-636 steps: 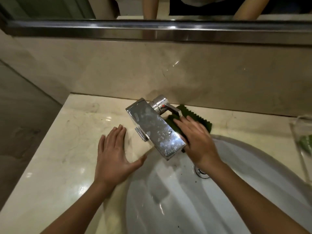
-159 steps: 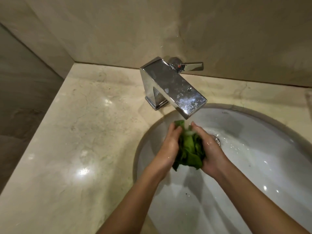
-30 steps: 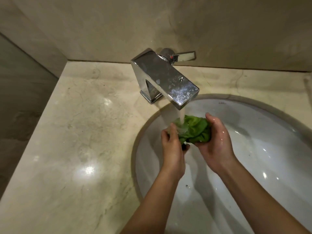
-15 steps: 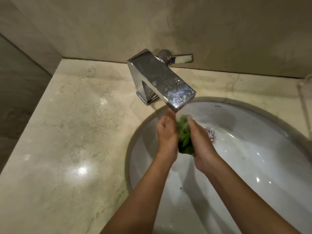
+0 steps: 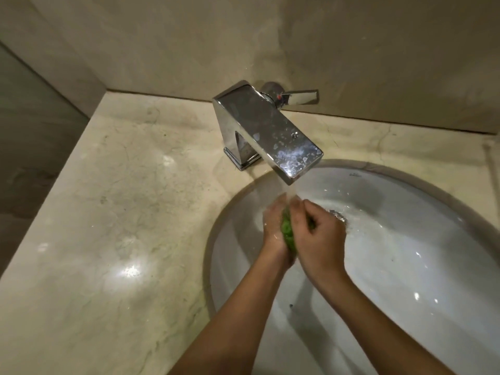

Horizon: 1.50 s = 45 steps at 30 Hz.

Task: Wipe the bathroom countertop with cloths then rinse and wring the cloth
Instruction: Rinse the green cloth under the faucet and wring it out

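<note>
A wet green cloth (image 5: 287,231) is bunched up between my two hands over the white sink basin (image 5: 405,253). My left hand (image 5: 274,228) grips it from the left and my right hand (image 5: 320,236) curls over it from the right, so only a narrow strip of green shows. Both hands are directly under the spout of the chrome faucet (image 5: 266,131), and water runs down onto them. The beige marble countertop (image 5: 121,212) lies to the left of the basin.
The faucet's lever handle (image 5: 299,97) points right, close to the back wall. The drain (image 5: 338,215) sits just right of my hands, with water flowing over it. A wall corner bounds the counter at far left.
In the last second my hands closed together round the cloth, squeezing it into a tight bunch under the stream; my right hand has rolled over the top of it.
</note>
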Each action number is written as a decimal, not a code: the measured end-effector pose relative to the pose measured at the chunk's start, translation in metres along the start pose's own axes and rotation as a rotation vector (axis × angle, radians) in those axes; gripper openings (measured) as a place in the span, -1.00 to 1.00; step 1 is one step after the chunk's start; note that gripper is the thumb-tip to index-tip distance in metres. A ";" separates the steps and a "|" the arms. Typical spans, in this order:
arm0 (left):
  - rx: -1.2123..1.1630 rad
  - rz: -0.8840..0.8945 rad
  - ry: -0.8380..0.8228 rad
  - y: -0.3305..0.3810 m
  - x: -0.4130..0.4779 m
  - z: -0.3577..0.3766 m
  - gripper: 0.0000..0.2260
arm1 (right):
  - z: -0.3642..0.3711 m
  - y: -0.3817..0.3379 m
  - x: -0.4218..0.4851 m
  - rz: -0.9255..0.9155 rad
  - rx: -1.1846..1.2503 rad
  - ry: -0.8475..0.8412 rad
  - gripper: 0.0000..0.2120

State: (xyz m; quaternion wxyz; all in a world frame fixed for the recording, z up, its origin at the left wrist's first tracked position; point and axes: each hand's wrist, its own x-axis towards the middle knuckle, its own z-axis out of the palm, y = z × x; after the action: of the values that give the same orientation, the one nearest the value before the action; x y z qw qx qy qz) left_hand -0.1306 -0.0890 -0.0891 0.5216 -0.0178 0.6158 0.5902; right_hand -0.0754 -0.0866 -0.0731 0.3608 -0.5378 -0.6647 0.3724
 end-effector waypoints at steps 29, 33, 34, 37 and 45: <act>0.054 -0.041 -0.153 0.022 -0.014 -0.030 -0.83 | -0.026 -0.002 0.016 0.597 0.803 -0.288 -0.73; -0.075 -0.053 -0.012 0.007 -0.007 -0.024 -0.95 | -0.023 -0.001 -0.001 0.307 0.463 -0.124 -0.88; -0.079 -0.039 0.046 0.005 0.000 -0.021 -0.93 | -0.019 -0.003 -0.006 0.218 0.364 -0.097 -0.90; -0.094 -0.007 0.082 0.005 0.004 -0.013 -0.78 | -0.003 -0.004 -0.022 0.010 0.142 -0.038 -0.78; 0.165 0.173 0.067 0.007 0.006 -0.007 -0.67 | 0.009 -0.006 0.006 0.202 0.069 0.094 -0.58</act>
State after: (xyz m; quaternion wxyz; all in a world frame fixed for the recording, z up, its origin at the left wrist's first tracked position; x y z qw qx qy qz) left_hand -0.1421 -0.0884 -0.0898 0.4479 0.0585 0.6784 0.5794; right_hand -0.0865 -0.0821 -0.0717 0.3706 -0.6062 -0.5761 0.4041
